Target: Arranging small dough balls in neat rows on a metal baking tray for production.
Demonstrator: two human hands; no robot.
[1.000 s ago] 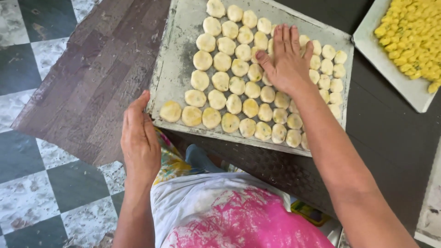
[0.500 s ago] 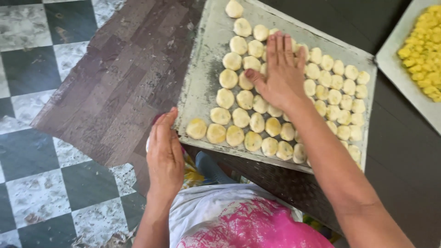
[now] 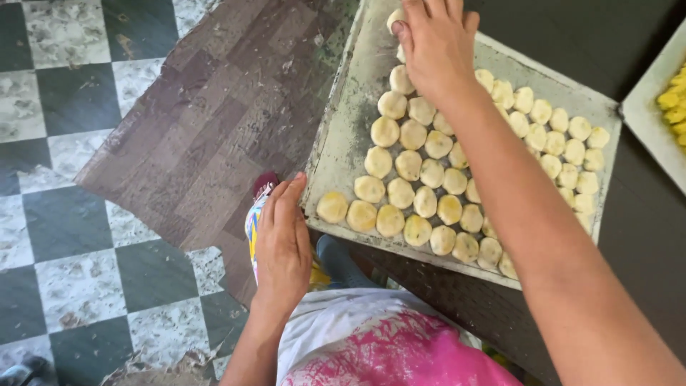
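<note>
A floured metal baking tray (image 3: 343, 136) lies on a dark table and carries several rows of round pale dough pieces (image 3: 418, 171). My right hand (image 3: 434, 44) reaches over the tray's far end, palm down, fingers resting on the dough pieces there. My left hand (image 3: 282, 243) is at the tray's near left corner, fingers together and extended, fingertips touching the corner edge. It holds nothing.
A second white tray (image 3: 647, 121) with yellow pieces (image 3: 675, 104) sits at the right edge. Below the table lie a checkered black-and-white floor (image 3: 64, 236) and a brown mat (image 3: 207, 121). My pink-and-white apron (image 3: 386, 350) and a colourful shoe (image 3: 259, 207) show below.
My right hand has moved up the tray toward its far end. The view shifted so the tray sits lower and to the right. My left hand stays at the near corner.
</note>
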